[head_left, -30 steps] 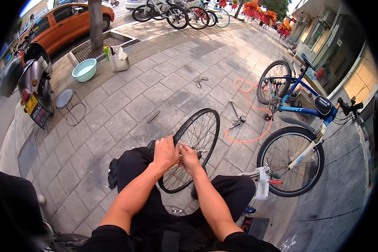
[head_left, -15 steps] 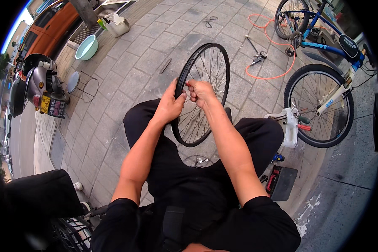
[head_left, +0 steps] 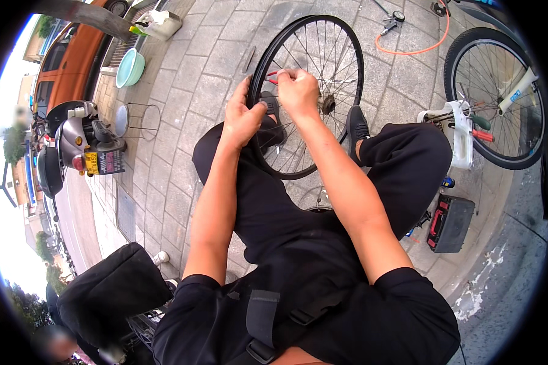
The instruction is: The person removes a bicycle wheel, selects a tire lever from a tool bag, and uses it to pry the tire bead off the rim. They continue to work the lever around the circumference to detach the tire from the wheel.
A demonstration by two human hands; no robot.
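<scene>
Red piece [head_left: 273, 77]: one, at the right hand's fingertips; too small to tell its kind.
Right hand [head_left: 299, 92]: curled, seeming to pinch the red piece in front of the spokes.
Left hand [head_left: 242, 115]: grasping the rim [head_left: 260, 67], fingers along its outer side, thumb nearer the spokes.
Black wheel [head_left: 328, 104]: one, tilted, its left side against the left hand, the rest reaching behind and beyond the right.
Rim hold: best kept steady, I judge, with the left palm bracing and the right fingers working in small moves, clear of the spokes.
Shoes [head_left: 358, 128]: two, one behind the wheel between the hands, one right of the right hand.
Gauge [head_left: 397, 17] and orange hose [head_left: 408, 53]: one each, beyond the right hand.
White basket [head_left: 463, 157]: one, farther right.
Toolbox [head_left: 456, 222]: one, right and nearer the body.
Stool [head_left: 122, 120], basin [head_left: 129, 68], scooter [head_left: 73, 141]: one each, well left of the left hand.
</scene>
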